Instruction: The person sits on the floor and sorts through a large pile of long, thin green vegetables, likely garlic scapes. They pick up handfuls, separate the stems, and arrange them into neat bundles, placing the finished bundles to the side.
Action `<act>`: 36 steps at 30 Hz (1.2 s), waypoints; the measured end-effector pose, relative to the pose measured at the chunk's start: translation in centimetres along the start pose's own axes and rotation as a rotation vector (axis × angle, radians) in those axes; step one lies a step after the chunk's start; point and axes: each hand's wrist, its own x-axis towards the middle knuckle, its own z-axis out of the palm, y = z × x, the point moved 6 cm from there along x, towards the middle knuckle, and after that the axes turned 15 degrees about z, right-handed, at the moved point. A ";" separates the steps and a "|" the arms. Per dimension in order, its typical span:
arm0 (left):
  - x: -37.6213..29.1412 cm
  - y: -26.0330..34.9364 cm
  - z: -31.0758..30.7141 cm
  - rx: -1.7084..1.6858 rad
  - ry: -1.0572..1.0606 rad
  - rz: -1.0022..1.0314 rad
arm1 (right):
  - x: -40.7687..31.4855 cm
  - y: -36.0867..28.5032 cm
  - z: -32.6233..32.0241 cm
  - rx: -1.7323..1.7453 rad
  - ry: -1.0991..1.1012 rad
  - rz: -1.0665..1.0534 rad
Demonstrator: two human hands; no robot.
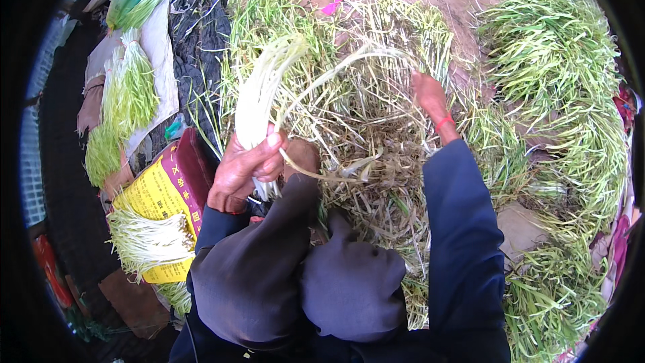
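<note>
My left hand (252, 166) grips a bundle of pale, blanched garlic-chive-like stalks (259, 96) upright above my lap. The bundle's cut ends poke out below my fist. A few loose pale leaves (347, 60) arc from beside that fist over to my right hand (431, 96), which is closed around their far end. A red band (444, 121) circles my right wrist. Beside my left thumb, a limp yellowish strand (317, 176) droops toward the ground. Below my hands, dry leaf litter (383, 181) covers the ground in front of my knees.
White-stemmed stalks (156, 242) lie on a yellow and maroon printed sack (151, 186) at my left. Tied green bundles (133, 91) rest on pale cloth (161, 55) farther up. Heaped green leaves (549, 55) line the right side. A pink scrap (332, 5) lies ahead.
</note>
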 end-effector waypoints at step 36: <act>2.5 4.3 -4.4 -0.240 0.109 0.299 | -1.2 34.8 1.9 1.391 -0.533 0.588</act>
